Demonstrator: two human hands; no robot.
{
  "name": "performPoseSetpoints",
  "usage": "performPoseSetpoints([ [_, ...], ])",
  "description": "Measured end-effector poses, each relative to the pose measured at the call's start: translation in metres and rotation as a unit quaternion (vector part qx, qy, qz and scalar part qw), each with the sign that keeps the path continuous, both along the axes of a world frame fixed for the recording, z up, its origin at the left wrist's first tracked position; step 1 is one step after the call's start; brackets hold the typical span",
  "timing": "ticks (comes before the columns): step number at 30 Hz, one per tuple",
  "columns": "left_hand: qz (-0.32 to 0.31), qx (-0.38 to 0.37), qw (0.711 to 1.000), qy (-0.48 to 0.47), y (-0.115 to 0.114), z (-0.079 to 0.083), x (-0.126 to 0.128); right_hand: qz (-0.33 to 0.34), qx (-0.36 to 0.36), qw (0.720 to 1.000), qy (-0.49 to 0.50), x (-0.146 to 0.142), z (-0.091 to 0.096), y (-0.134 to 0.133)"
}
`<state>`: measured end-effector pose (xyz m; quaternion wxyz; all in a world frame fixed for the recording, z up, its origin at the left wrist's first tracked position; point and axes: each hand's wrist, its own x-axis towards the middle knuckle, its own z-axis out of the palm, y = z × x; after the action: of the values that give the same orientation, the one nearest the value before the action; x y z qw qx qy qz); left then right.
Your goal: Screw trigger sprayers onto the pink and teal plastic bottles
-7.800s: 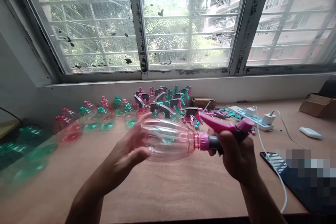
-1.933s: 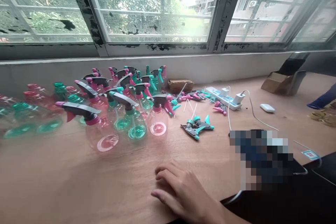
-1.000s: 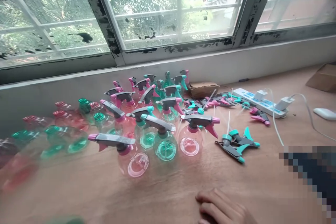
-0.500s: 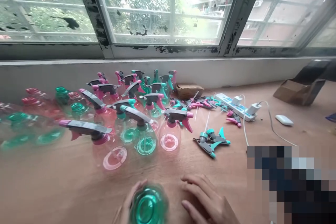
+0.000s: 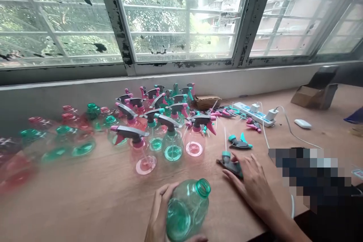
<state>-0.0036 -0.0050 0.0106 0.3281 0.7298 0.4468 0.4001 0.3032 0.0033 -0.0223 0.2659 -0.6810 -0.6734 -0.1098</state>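
My left hand (image 5: 159,208) is wrapped round a clear green plastic bottle (image 5: 195,206), tilted so its uncapped neck points up and to the right. To the right, my right hand (image 5: 252,179) has thumb and fingers closed round a grey-and-teal trigger spray head (image 5: 228,162) on the table, its white dip tube pointing away from me. Just behind it lies another grey-and-teal spray head (image 5: 239,143). Pink and green bottles with spray heads fitted, such as the pink spray bottle (image 5: 138,155), stand grouped ahead of my left hand.
Several capless bottles, among them a green one (image 5: 82,145), stand at the left. Loose spray heads lie piled near a small cardboard box (image 5: 208,103). A power strip (image 5: 249,112) with cables, a white case (image 5: 302,123) and an open carton (image 5: 314,94) are at the right.
The green bottle has tipped, bringing its neck into view at the upper right. My right hand has moved forward and right and taken hold of the nearer teal spray head. The view has shifted left.
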Motion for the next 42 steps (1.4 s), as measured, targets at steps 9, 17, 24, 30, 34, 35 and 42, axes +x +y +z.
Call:
performPoseSetpoints([
  [9, 0.029, 0.093, 0.994, 0.046, -0.017, 0.011, 0.009, 0.082, 0.002, 0.982, 0.169, -0.010, 0.018, -0.023],
  [17, 0.009, 0.142, 0.981, 0.133, -0.013, 0.013, 0.009, 0.027, 0.090, 0.652, 0.752, 0.036, 0.081, -0.081],
  [24, -0.022, 0.196, 0.967, 0.165, -0.013, 0.015, 0.008, 0.104, -0.055, 0.698, 0.706, 0.057, 0.081, -0.078],
  [30, -0.057, 0.267, 0.935, 0.225, -0.018, 0.015, 0.014, 0.144, -0.146, 0.759, 0.618, 0.005, 0.071, -0.069],
  [34, -0.074, 0.258, 0.933, 0.241, -0.024, 0.013, 0.013, 0.196, -0.182, 0.782, 0.563, -0.020, 0.063, -0.063],
  [35, -0.079, 0.239, 0.939, 0.232, -0.024, 0.011, 0.011, 0.198, -0.178, 0.773, 0.576, -0.023, 0.060, -0.060],
  [42, -0.083, 0.089, 0.981, 0.148, -0.018, -0.004, -0.005, 0.167, -0.176, 0.692, 0.680, -0.030, 0.036, -0.044],
])
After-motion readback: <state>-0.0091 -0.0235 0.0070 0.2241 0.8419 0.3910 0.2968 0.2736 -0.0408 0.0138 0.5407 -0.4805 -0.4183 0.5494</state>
